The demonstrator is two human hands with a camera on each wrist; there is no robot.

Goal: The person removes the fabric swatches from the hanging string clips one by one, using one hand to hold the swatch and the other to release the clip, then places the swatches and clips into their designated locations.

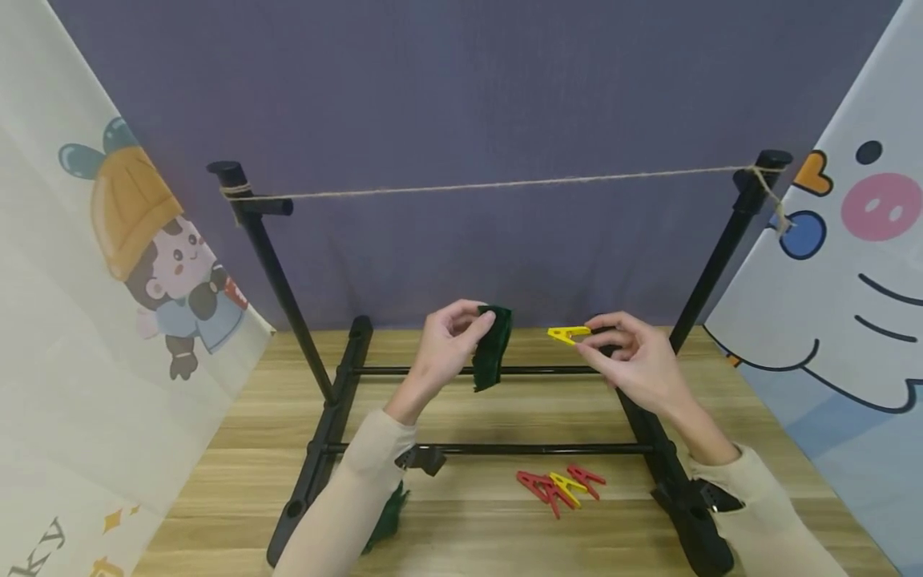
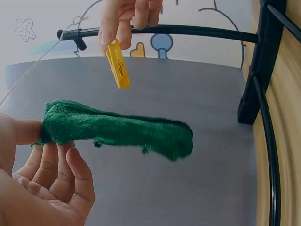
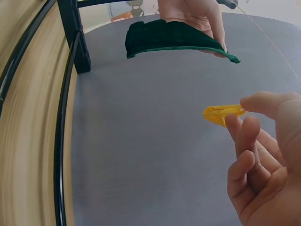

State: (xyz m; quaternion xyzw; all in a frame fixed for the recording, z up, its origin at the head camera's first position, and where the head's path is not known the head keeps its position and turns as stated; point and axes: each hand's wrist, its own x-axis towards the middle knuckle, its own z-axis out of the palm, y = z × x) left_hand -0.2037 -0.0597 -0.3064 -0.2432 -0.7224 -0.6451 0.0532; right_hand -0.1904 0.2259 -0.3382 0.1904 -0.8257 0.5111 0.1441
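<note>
My left hand (image 1: 450, 344) pinches a strip of dark green cloth (image 1: 492, 349) by its upper end, between thumb and fingers. The cloth hangs in front of the rack, below the string; the left wrist view shows it as a bright green, fuzzy folded piece (image 2: 117, 127). To the right, my right hand (image 1: 634, 361) pinches a yellow clothespin (image 1: 567, 333) by its handle ends, its nose pointing left toward the cloth. In the right wrist view the clothespin (image 3: 221, 114) sits between thumb and fingertips, apart from the cloth.
A twine line (image 1: 505, 184) is strung between two posts of a black rack (image 1: 288, 296). Several red and yellow clothespins (image 1: 558, 487) lie on the wooden table (image 1: 469, 537). Another green cloth (image 1: 389, 517) lies partly behind the left forearm. Rack bars (image 1: 534, 449) cross low above the table.
</note>
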